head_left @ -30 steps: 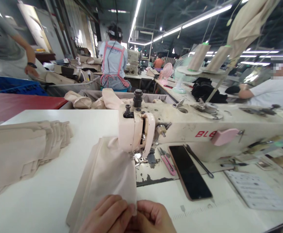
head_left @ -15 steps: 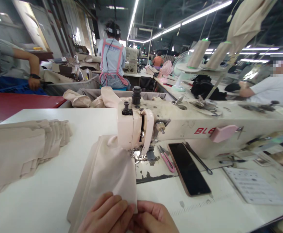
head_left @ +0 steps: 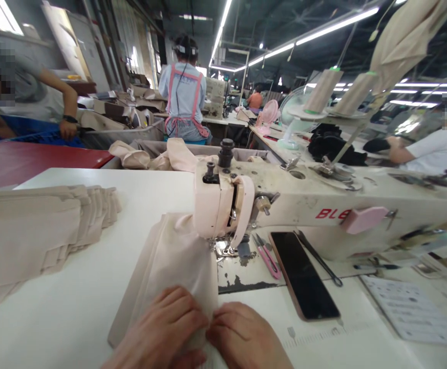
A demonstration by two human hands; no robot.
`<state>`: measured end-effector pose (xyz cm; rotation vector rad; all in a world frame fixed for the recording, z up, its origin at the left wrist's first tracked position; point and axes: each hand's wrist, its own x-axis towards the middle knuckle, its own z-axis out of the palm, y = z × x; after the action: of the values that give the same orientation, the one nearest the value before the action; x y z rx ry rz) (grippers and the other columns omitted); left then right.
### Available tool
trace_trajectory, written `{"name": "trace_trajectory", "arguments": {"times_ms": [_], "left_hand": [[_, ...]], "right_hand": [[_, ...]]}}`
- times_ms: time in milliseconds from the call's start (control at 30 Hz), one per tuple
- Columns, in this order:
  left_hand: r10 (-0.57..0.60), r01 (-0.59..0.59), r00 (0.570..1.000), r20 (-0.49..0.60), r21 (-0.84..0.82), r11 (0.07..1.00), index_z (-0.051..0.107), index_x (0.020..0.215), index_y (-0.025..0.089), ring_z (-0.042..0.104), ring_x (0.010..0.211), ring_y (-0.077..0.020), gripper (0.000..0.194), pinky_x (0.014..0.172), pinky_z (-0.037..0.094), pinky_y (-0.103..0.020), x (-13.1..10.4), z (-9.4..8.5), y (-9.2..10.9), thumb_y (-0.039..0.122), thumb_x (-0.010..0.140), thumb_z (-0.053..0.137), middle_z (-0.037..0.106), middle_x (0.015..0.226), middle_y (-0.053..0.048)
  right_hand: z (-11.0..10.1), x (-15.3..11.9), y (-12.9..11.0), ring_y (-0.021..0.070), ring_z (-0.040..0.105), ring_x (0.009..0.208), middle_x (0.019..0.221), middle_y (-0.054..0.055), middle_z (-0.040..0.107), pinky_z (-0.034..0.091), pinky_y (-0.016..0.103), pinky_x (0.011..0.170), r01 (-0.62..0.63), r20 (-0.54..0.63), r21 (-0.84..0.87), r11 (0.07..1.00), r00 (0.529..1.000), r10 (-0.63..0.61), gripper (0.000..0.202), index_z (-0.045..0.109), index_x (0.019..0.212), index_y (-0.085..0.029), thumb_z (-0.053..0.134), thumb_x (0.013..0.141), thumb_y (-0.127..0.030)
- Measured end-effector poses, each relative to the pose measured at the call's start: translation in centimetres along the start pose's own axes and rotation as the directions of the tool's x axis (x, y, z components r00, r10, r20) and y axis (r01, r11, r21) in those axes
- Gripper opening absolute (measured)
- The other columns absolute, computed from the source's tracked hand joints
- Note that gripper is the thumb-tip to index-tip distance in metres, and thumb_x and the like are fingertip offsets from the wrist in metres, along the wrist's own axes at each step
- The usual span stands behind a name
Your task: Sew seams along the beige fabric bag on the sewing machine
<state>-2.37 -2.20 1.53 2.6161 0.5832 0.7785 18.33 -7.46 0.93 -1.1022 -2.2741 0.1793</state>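
Beige fabric pieces (head_left: 177,256) lie layered on the white table, their far edge under the presser foot (head_left: 227,249) of a sewing machine (head_left: 284,189). On the near part of this fabric rests my left hand (head_left: 165,328), fingers bent and pressed on the cloth. Close beside it, my right hand (head_left: 246,335) pinches the fabric's right edge, its fingertips curled together. The two hands almost touch. Just which layers are between the fingers is hidden.
Right of the needle lie pink thread snips (head_left: 267,259), a phone (head_left: 303,277), a dark tool (head_left: 319,259) and a printed sheet (head_left: 411,307). A stack of beige pieces (head_left: 27,230) is at left. Co-workers sit behind; a person's arm (head_left: 67,102) reaches in at far left.
Both hands have shifted slightly forward along the fabric's right edge, toward the machine. My left hand's fingers lie flatter now. The whole view has shifted slightly.
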Motion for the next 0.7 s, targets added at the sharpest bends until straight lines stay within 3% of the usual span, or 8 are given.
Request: {"name": "trace_trajectory", "arguments": {"times_ms": [67, 100, 167, 267, 433, 600, 700], "left_hand": [[-0.032, 0.028, 0.99, 0.138, 0.031, 0.999, 0.059, 0.114, 0.026, 0.059, 0.109, -0.019, 0.023, 0.12, 0.02, -0.04, -0.2, -0.8, -0.9, 0.036, 0.098, 0.047, 0.068, 0.105, -0.002], [-0.035, 0.024, 0.982, 0.187, 0.061, 0.998, 0.058, 0.12, 0.028, 0.055, 0.119, -0.0186, 0.024, 0.123, 0.005, -0.04, -0.3, -1.2, -1.4, 0.031, 0.097, 0.051, 0.067, 0.114, 0.0], [-0.024, 0.002, 0.971, 0.24, 0.091, 0.996, 0.059, 0.122, 0.031, 0.049, 0.127, -0.0175, 0.029, 0.123, -0.007, -0.038, -0.2, -2.0, -2.1, 0.025, 0.094, 0.056, 0.065, 0.122, 0.002], [0.006, -0.022, 0.964, 0.265, 0.059, 0.998, 0.06, 0.122, 0.031, 0.049, 0.129, -0.0171, 0.032, 0.123, -0.007, -0.039, 0.5, -2.8, -2.8, 0.021, 0.091, 0.059, 0.065, 0.122, 0.003], [0.048, -0.075, 0.939, 0.339, 0.066, 0.995, 0.058, 0.123, 0.029, 0.048, 0.129, -0.0148, 0.027, 0.122, -0.011, -0.038, 1.9, -2.9, -4.4, 0.022, 0.098, 0.051, 0.066, 0.123, 0.002], [0.079, -0.101, 0.968, 0.238, 0.079, 0.992, 0.06, 0.12, 0.028, 0.05, 0.129, -0.0144, 0.033, 0.122, -0.011, -0.038, 2.5, -2.0, -6.6, 0.031, 0.105, 0.031, 0.066, 0.124, 0.002], [0.067, -0.083, 0.977, 0.202, 0.07, 0.994, 0.062, 0.119, 0.029, 0.052, 0.126, -0.0159, 0.033, 0.123, -0.005, -0.039, 3.0, -1.7, -7.5, 0.034, 0.104, 0.033, 0.066, 0.124, 0.002]], "right_hand": [[0.6, 0.3, 0.5, 0.0168, 0.073, 0.076, 0.078, 0.005, 0.077, 0.06, 0.022, 0.08, 0.064, -0.123, -0.057, 0.996, 0.99, -0.071, 0.044, 0.072, 0.084, -0.016, 0.034, 0.105, -0.023], [1.1, 0.3, 0.7, 0.0165, 0.073, 0.077, 0.079, 0.004, 0.077, 0.06, 0.022, 0.081, 0.095, -0.171, -0.074, 0.993, 0.979, -0.107, 0.044, 0.072, 0.086, -0.016, 0.033, 0.106, -0.022], [1.9, 0.2, 1.1, 0.0165, 0.074, 0.08, 0.083, 0.004, 0.078, 0.06, 0.022, 0.085, 0.139, -0.221, -0.103, 0.985, 0.962, -0.158, 0.038, 0.072, 0.089, -0.015, 0.038, 0.104, -0.018], [2.1, 0.5, 1.8, 0.0157, 0.075, 0.082, 0.086, 0.003, 0.079, 0.057, 0.023, 0.092, 0.179, -0.259, -0.186, 0.966, 0.939, -0.224, 0.03, 0.073, 0.091, -0.015, 0.044, 0.102, -0.013], [0.6, 1.8, 3.2, 0.0154, 0.074, 0.092, 0.095, 0.004, 0.079, 0.053, 0.025, 0.098, 0.184, -0.166, -0.183, 0.966, 0.962, -0.215, 0.034, 0.073, 0.101, -0.014, 0.038, 0.103, -0.013], [0.2, 2.3, 4.4, 0.0226, 0.074, 0.096, 0.108, 0.009, 0.077, 0.061, 0.038, 0.09, 0.201, -0.044, -0.231, 0.952, 0.975, -0.217, 0.034, 0.069, 0.114, -0.01, 0.039, 0.097, -0.007], [0.5, 2.4, 4.5, 0.0279, 0.074, 0.097, 0.114, 0.01, 0.075, 0.064, 0.046, 0.081, 0.159, -0.01, -0.301, 0.94, 0.985, -0.17, 0.039, 0.067, 0.117, -0.008, 0.04, 0.09, -0.003]]}}
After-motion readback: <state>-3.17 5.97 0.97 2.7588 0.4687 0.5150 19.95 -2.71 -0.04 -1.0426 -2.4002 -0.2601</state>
